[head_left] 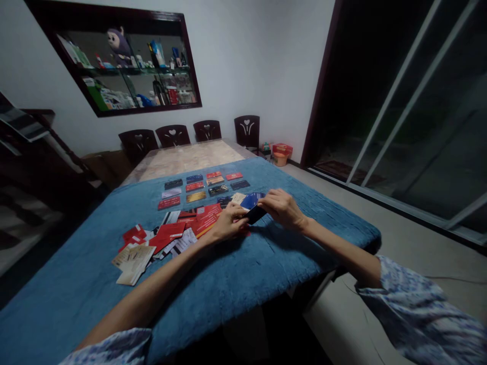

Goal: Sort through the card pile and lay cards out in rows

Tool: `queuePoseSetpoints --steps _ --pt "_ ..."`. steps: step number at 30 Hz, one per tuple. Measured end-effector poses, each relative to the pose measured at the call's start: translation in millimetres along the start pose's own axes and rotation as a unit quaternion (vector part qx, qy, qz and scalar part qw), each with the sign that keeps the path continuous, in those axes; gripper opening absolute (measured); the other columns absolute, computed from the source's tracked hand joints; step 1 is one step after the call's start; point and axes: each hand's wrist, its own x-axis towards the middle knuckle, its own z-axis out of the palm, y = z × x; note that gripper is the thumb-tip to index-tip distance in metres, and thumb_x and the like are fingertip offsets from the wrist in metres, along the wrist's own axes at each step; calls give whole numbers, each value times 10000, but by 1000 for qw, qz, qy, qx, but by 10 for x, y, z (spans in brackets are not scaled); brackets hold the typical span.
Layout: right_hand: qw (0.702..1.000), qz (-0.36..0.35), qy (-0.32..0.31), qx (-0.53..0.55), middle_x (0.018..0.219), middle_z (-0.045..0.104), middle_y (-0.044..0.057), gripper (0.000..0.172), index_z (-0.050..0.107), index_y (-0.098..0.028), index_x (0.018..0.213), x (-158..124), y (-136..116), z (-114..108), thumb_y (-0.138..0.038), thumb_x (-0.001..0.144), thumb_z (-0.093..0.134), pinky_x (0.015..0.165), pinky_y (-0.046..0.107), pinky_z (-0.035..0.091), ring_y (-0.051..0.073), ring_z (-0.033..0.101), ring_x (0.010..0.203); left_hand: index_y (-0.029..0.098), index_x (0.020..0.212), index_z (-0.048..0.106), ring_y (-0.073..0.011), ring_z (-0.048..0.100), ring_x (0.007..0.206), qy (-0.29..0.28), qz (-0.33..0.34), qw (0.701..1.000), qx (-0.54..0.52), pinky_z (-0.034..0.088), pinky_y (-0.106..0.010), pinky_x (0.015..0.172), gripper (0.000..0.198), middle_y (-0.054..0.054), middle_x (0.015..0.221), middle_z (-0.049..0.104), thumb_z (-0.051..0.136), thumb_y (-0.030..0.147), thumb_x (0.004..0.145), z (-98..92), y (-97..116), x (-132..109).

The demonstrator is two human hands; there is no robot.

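My left hand [227,225] and my right hand [282,208] meet over a blue towel [236,274] that covers the table. Both pinch a dark card [254,214] between them, the left at its near end, the right at its far end. A blue card [251,199] lies just behind it. Under and left of my left hand spreads a loose heap of red, white and beige cards [167,237]. Farther back, several cards lie in neat rows [201,186] on the towel.
Beyond the towel the bare tabletop [190,157] runs to four dark chairs [207,130] at the wall. A wall cabinet [125,61] holds bottles and a plush toy. Right of the table is open floor, a red box [282,150] and glass sliding doors [418,116].
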Motion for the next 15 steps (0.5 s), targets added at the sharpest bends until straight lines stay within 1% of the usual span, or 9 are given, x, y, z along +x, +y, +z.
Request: queuePoseSetpoints --steps 3,6,8,11,15 --pt "1000 2 3 12 839 722 95 434 710 -181 932 156 37 74 -362 1042 330 757 342 368 205 556 807 220 946 771 -224 529 1002 45 -47 998 -11 464 -382 933 182 -31 846 684 630 195 835 20 -53 -9" --pt "999 15 2 33 832 722 95 416 711 -172 925 228 73 181 -360 1031 356 760 343 365 204 548 792 217 933 776 -220 545 1032 76 -82 994 -14 473 -371 940 177 -33 882 662 670 169 800 23 -90 -14" --pt "998 27 9 53 837 721 99 388 710 -164 927 213 93 252 -361 1018 388 766 347 372 207 554 792 212 920 780 -216 559 1042 87 -99 991 -11 477 -362 944 166 -39 922 650 684 164 793 18 -95 -13" --pt "995 46 29 85 847 717 102 329 703 -156 945 130 116 315 -356 989 445 783 352 389 213 567 805 211 905 786 -219 568 1051 86 -105 991 -6 480 -356 944 149 -42 925 652 690 174 798 16 -88 -11" --pt "992 52 16 116 800 695 75 236 679 -155 964 34 114 312 -360 914 573 780 347 392 209 566 785 216 904 787 -222 578 1023 89 -99 991 -14 484 -354 918 163 -35 882 679 685 162 789 23 -93 -14"
